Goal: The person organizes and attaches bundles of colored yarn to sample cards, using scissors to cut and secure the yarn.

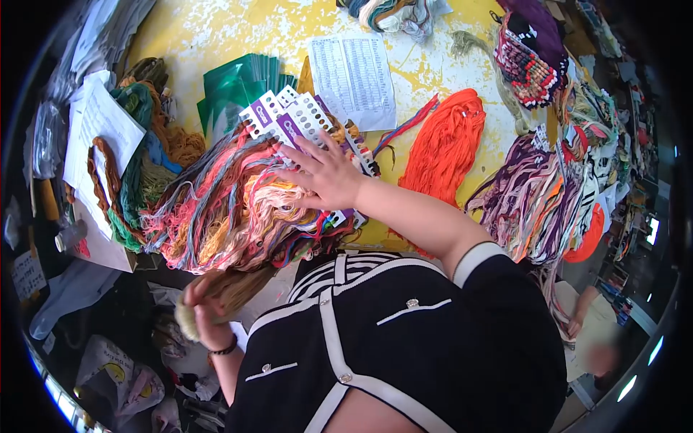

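Note:
My right hand point(325, 173) lies with spread fingers on a big heap of multicoloured thread skeins point(238, 195), close to the white and purple punched cards point(289, 119) at the heap's top end. Lower left, at the table's near edge, my left hand point(206, 314) is closed round a hank of brown thread point(234, 289), whose pale looped end sticks out beside the fingers. The brown strands run up toward the heap. Green plastic sleeves point(238, 90) and a printed sheet point(354, 81) lie just beyond the cards.
An orange-red hank point(447, 141) lies right of my forearm. Purple and striped skeins point(530, 195) hang over the table's right side. Papers point(108, 137) and green and brown hanks point(137, 115) are at the left. Another person point(588, 325) is at the lower right.

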Available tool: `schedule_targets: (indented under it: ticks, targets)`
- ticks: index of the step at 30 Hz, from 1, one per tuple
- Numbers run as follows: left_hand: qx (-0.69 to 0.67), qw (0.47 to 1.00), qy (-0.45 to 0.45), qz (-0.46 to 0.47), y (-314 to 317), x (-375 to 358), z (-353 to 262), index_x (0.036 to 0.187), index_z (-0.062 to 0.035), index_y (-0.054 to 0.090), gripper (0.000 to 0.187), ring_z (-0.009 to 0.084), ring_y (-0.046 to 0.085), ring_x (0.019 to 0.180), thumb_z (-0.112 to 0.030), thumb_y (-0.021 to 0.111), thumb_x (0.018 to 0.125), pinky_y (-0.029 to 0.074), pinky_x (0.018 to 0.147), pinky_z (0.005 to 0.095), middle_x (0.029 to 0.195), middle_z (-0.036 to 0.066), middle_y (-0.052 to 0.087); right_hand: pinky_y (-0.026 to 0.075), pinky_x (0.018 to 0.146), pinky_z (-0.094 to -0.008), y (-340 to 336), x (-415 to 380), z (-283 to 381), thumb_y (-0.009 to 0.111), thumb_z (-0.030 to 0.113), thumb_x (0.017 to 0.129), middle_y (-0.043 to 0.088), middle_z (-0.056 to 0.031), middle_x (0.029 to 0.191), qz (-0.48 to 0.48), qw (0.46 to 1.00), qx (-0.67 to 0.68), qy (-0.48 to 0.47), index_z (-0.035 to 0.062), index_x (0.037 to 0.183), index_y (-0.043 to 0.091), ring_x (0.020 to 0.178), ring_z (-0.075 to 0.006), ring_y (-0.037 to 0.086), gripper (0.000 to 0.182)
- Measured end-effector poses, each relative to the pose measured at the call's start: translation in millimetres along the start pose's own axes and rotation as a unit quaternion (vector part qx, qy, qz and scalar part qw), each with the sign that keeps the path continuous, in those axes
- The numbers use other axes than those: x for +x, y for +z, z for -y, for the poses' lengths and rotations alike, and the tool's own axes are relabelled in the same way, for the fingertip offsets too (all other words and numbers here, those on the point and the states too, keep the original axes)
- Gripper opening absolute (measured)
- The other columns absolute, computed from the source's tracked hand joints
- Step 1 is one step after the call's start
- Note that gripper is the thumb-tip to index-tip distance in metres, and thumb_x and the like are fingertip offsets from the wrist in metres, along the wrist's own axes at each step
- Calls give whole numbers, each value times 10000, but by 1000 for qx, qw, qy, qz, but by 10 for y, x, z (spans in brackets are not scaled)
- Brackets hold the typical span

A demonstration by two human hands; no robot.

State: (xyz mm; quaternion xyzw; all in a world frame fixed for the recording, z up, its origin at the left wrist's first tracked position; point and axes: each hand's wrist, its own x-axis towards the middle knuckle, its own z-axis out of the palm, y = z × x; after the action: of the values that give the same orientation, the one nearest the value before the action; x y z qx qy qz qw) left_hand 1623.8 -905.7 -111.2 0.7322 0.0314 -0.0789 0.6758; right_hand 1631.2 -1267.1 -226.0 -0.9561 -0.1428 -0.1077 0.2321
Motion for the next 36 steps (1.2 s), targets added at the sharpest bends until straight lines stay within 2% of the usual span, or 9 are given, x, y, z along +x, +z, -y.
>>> schedule_targets:
  ticks: [5,8,12,14,15,17,23,30,36]
  targets:
    - [-142,976,162,15,-735,97,-740,1272,19,442,518,125,491,645,-297,555,877,443,650,278,1163,157,558,4,1093,-573,312,-50,28,485,569,849,152,-83,1528,156,975,-68,142,278,1409,352,1410,-301,99,645]
    - [-310,938,151,22,-899,137,-1126,1288,-17,451,453,146,480,698,-242,527,903,436,694,280,1158,124,563,-20,1090,-574,350,-80,148,475,534,868,135,-90,1532,152,970,-78,173,276,1428,315,1415,-301,82,637]
    - [-197,975,83,64,-678,208,-1253,1186,-37,537,400,189,533,827,-330,464,924,468,773,356,1133,131,578,-1,1094,-566,149,43,381,510,467,869,162,-117,1520,134,964,-68,218,232,1390,383,1409,-311,101,586]
    - [-99,988,53,106,-283,257,-1221,1114,32,552,383,292,608,932,-265,510,876,452,895,451,1001,169,612,82,1086,-568,-245,256,636,594,362,838,294,-127,1458,92,982,-34,164,184,1288,495,1360,-327,228,494]
    - [-48,994,19,93,-149,267,-1144,1080,61,557,381,303,603,967,-248,510,862,449,902,441,985,190,617,327,993,-489,-458,366,792,639,240,810,543,-132,1217,-29,994,14,108,122,1087,612,1155,-306,488,302]
    - [-17,978,63,196,265,317,-1176,1080,63,554,300,281,614,963,-114,515,840,447,910,403,985,198,621,464,774,-394,-763,521,1064,624,197,827,637,-100,907,10,968,234,89,71,935,649,870,-271,608,168]
    - [-103,967,-55,228,920,132,-980,1316,38,411,481,164,483,1179,6,543,854,384,982,297,1267,103,520,477,661,-368,-1371,534,1535,627,207,816,631,-119,761,-56,906,416,56,25,819,663,730,-280,618,185]
    - [-53,945,-52,319,1282,-189,-1036,1396,-5,325,540,145,491,1138,-12,527,895,391,972,287,1297,95,489,443,472,-214,-1601,166,1550,592,80,874,596,-29,679,39,762,606,223,-23,872,633,536,-66,558,111]
    - [-45,947,-73,309,1409,-353,-1105,1403,-21,321,547,86,554,782,-14,532,898,468,709,222,1114,53,558,459,534,-238,-1669,-18,1520,607,63,858,611,-45,683,-14,810,557,181,-20,847,638,584,-84,575,89]
